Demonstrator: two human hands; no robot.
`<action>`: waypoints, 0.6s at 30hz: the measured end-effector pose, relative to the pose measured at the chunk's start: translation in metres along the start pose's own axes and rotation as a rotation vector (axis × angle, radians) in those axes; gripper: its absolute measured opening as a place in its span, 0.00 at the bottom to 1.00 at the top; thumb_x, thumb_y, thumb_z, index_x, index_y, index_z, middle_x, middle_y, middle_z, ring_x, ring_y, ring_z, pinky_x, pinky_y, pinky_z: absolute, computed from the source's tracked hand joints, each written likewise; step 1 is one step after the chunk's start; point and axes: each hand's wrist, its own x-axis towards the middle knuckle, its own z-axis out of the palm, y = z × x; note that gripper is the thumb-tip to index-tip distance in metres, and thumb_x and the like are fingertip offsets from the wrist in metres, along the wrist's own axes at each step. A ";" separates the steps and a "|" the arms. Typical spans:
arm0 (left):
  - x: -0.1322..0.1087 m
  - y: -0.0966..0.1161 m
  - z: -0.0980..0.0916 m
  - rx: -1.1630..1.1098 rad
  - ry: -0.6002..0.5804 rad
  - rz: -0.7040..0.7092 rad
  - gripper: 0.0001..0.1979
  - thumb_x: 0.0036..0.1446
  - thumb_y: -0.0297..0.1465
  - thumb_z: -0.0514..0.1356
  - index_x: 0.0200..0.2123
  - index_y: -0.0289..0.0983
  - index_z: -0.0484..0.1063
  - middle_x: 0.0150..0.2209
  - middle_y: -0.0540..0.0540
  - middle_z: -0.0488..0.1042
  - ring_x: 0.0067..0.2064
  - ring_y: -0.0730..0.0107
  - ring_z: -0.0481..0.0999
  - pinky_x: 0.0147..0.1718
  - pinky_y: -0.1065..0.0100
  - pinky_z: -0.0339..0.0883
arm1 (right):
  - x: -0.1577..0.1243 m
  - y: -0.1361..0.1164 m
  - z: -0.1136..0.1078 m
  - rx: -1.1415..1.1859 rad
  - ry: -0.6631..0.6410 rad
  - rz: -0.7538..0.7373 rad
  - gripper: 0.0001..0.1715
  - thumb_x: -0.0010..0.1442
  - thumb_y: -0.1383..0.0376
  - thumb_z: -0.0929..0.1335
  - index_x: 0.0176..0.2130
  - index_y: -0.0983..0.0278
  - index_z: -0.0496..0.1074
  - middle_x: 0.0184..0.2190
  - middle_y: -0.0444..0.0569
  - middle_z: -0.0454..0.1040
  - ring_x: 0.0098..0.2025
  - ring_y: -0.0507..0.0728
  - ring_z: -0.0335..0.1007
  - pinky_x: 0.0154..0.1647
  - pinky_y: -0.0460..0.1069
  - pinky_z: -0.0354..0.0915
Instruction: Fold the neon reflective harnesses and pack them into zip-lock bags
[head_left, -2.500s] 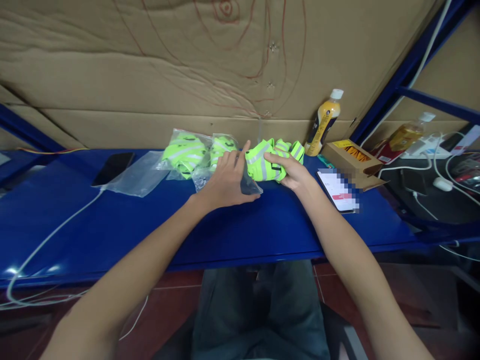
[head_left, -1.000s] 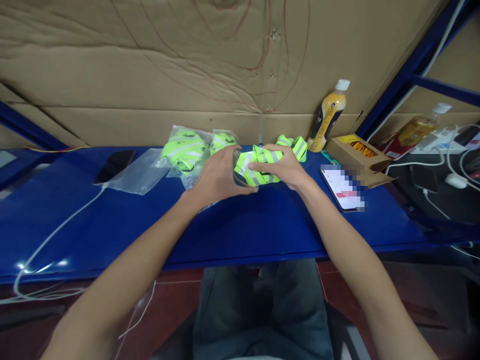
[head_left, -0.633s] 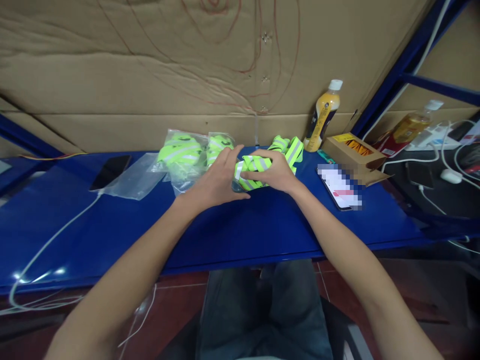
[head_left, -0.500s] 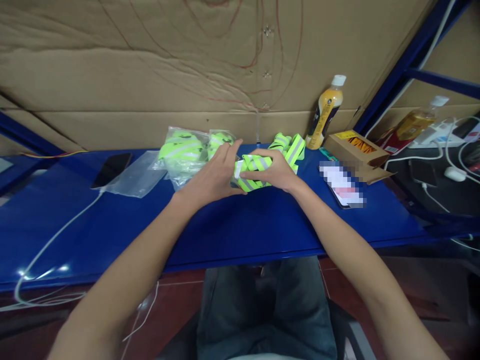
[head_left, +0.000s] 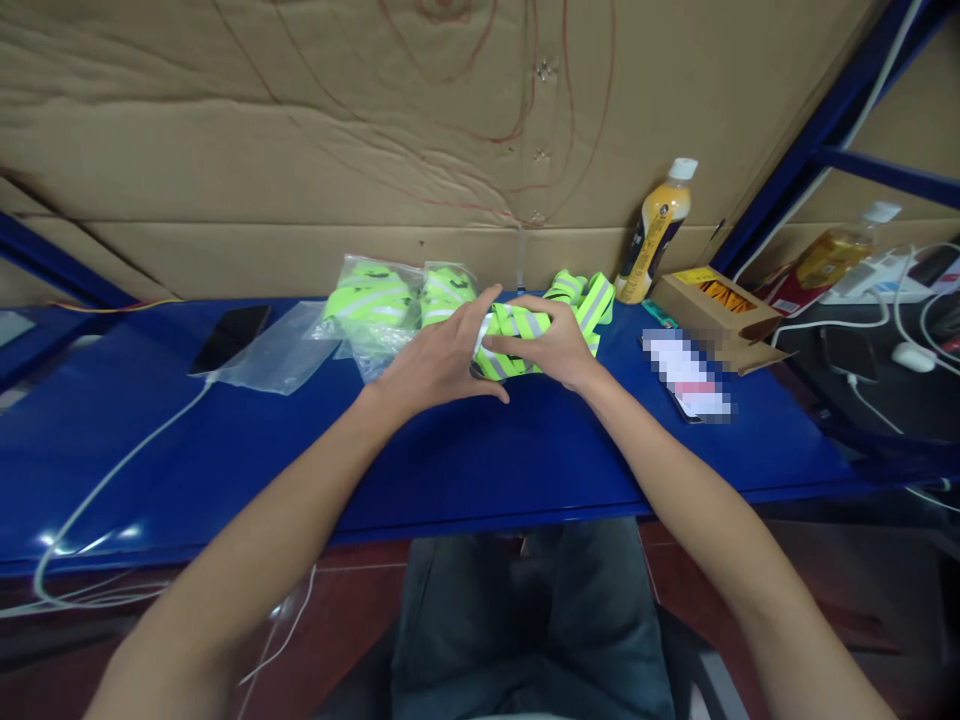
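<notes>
My right hand [head_left: 559, 345] is closed around a folded bundle of neon-yellow reflective strap [head_left: 517, 325] with silver stripes, its thumb across the front. Against the bundle's left end lies my left hand [head_left: 454, 355]. Its fingers stretch up behind that end and its thumb sticks out below, apart from the strap; the palm side is hidden. Just behind and right of the bundle is more loose strap [head_left: 596, 300], looped on the table. To the left, two clear plastic bags hold similar straps: a larger bag [head_left: 371, 300] and a smaller bag [head_left: 448, 285] partly behind my left hand.
A flat clear bag [head_left: 281, 355] overlaps a dark phone [head_left: 231, 338] with a white cable. On the right stand a yellow drink bottle [head_left: 656, 235], an open cardboard box [head_left: 731, 325] and a lit phone [head_left: 686, 375]. Cardboard [head_left: 300, 160] walls the back of the blue table [head_left: 480, 470].
My left thumb has moved slightly down and away from the bundle's lower edge. The right hand keeps its grip, and the camera view has shifted a little.
</notes>
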 end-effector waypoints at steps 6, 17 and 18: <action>0.003 -0.010 -0.009 -0.291 0.033 -0.111 0.80 0.38 0.43 0.86 0.83 0.38 0.38 0.68 0.27 0.72 0.68 0.32 0.75 0.66 0.39 0.71 | 0.002 0.005 -0.007 -0.111 0.020 -0.096 0.26 0.48 0.49 0.83 0.41 0.61 0.82 0.40 0.47 0.83 0.45 0.61 0.76 0.50 0.54 0.70; 0.006 -0.021 -0.014 -0.795 -0.061 -0.255 0.19 0.49 0.42 0.80 0.38 0.36 0.84 0.26 0.53 0.72 0.27 0.73 0.67 0.25 0.72 0.61 | 0.005 0.004 -0.016 -0.100 -0.101 -0.118 0.26 0.48 0.50 0.84 0.40 0.62 0.81 0.39 0.46 0.82 0.43 0.59 0.75 0.48 0.52 0.66; 0.007 -0.021 -0.011 -0.783 -0.045 -0.246 0.20 0.51 0.43 0.79 0.40 0.36 0.84 0.28 0.52 0.74 0.28 0.72 0.69 0.26 0.71 0.63 | 0.005 0.005 -0.016 -0.129 -0.089 -0.120 0.25 0.49 0.51 0.83 0.40 0.62 0.81 0.39 0.45 0.82 0.43 0.59 0.76 0.48 0.53 0.66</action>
